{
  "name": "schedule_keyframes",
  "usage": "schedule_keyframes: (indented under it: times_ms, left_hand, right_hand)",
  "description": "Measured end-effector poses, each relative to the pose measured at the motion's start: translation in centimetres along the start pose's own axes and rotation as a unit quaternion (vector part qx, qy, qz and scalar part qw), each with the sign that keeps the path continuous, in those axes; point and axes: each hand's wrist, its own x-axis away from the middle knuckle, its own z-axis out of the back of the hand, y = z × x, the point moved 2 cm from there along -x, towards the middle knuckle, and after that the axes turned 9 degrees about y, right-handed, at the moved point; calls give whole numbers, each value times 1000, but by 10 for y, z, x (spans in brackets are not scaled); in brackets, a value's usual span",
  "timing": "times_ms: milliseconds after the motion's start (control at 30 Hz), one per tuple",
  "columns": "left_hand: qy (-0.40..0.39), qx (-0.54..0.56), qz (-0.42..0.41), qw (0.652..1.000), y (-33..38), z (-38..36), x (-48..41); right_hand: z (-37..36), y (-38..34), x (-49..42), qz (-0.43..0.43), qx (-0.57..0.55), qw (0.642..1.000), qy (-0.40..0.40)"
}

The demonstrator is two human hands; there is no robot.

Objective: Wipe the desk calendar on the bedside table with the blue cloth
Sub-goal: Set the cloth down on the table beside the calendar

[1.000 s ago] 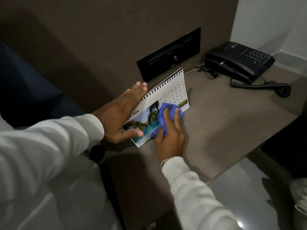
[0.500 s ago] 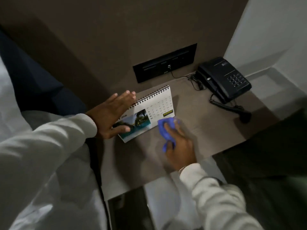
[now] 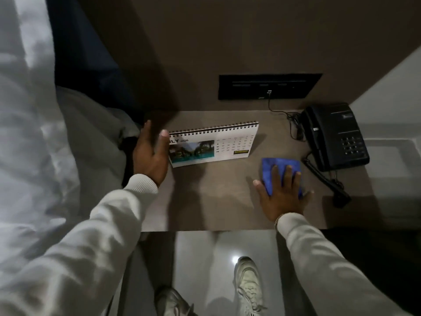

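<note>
The desk calendar [image 3: 214,144] stands on the brown bedside table [image 3: 216,197], spiral edge on top, with a pool photo and a date grid facing me. My left hand [image 3: 151,153] is at its left edge, thumb by the top corner and fingers reaching behind it. The blue cloth [image 3: 276,164] lies flat on the table to the right of the calendar, clear of it. My right hand [image 3: 282,197] presses down on the cloth with fingers spread.
A black telephone [image 3: 335,135] sits at the table's right end, its cord [image 3: 323,176] trailing forward close to the cloth. A black socket panel [image 3: 268,86] is set in the wall behind. White bedding [image 3: 27,110] lies on the left. My shoes [image 3: 247,283] stand on the glossy floor below the table's front edge.
My right hand has slid the cloth off the calendar's face and rightward onto the tabletop, where it now lies spread flat. My left hand stays at the calendar's left edge. The view has tilted further down.
</note>
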Motion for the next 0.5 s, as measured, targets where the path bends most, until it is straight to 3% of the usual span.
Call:
schedule_keyframes:
  times_ms: [67,100,200,267,333,400,500]
  left_hand:
    - [101,24,95,990,-9,2,3]
    - [128,14,128,983,-13,3,5]
    - [92,70,206,972,-16,2,6]
    - [54,129,258,956,-10,0,2]
    - [44,145,274,950,-4,-1,-5]
    - [34,153,284,946,5,-1,-11]
    - [13,148,277,949,16,-4,-27]
  right_hand:
    - [23,-14,-10,-44,-165,982,79]
    - [38,-26,-16,-52,-275,953,119]
    - [78,-74,-36,-22,-459,879,131]
    - [93,-98,-50,-10,-481,874,74]
    - [100,-108,-60,-14,-441,897,39]
    - [102,-110,-67,-29,-413,910,32]
    - [103,-116,-74,-53,-430,900,42]
